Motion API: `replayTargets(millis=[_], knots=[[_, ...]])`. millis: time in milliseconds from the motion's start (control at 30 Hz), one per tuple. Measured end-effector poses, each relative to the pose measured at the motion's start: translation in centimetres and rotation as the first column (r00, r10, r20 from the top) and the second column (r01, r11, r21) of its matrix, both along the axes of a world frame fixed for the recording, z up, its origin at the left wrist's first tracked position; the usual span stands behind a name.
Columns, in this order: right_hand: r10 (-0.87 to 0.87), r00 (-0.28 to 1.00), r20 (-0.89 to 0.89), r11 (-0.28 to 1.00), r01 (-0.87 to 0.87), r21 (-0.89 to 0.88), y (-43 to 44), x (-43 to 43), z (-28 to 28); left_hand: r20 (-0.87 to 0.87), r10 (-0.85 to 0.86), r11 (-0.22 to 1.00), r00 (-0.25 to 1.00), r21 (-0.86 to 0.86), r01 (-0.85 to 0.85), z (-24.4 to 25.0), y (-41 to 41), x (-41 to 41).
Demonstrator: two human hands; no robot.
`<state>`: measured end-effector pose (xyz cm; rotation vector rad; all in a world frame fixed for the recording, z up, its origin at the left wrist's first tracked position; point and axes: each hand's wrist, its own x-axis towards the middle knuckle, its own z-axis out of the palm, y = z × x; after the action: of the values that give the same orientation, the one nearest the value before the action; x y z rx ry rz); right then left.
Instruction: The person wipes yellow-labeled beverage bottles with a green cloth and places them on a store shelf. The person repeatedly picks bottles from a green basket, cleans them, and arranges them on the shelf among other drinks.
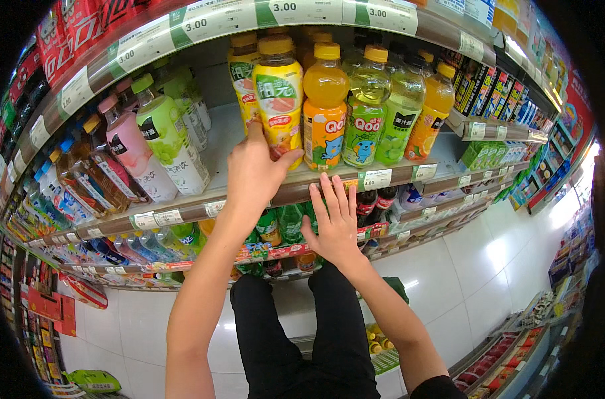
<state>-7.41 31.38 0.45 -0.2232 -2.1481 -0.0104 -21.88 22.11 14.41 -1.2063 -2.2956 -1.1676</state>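
My left hand point(261, 162) is around the lower part of a yellow-labelled drink bottle point(278, 99) at the front of the shelf. Its thumb lies across the bottle's front and a finger reaches up its left side. Another bottle with a like label point(242, 75) stands just behind and to the left. My right hand point(334, 219) holds nothing; its fingers are spread, with the tips by the shelf's front edge point(302, 192). Above those fingertips are an orange Qoo bottle point(324, 129) and a green Qoo bottle point(364, 124).
Pink point(132, 144) and green bottles point(170, 134) stand left of a gap in the row. A green-grape drink point(401, 114) and an orange drink point(432, 109) are to the right. The upper shelf's price rail point(302, 12) overhangs. A green basket point(386, 361) with bottles sits on the floor.
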Motion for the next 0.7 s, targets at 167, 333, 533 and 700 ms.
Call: replayTargets(millis=[167, 333, 533, 700], knots=[[0.022, 0.999, 0.039, 1.000, -0.022, -0.005, -0.1, 0.3, 0.7, -0.223, 0.081, 0.997, 0.971, 0.037, -0.074, -2.1, 2.3, -1.7], [-0.005, 1.000, 0.031, 1.000, 0.005, -0.001, -0.1, 0.5, 0.8, -0.268, 0.086, 0.995, 0.959, -0.032, -0.098, -1.8, 2.0, -1.7], [-0.030, 0.999, 0.018, 1.000, 0.030, 0.008, 0.0, 0.5, 0.4, 0.049, 0.129, 0.918, 0.990, -0.384, -0.100, 1.9, 2.7, -1.4], [-0.005, 0.999, 0.034, 1.000, 0.006, -0.008, -0.3, 0.5, 0.7, 0.000, 0.206, 0.903, 0.979, -0.386, -0.190, 2.0, 3.5, -2.0]])
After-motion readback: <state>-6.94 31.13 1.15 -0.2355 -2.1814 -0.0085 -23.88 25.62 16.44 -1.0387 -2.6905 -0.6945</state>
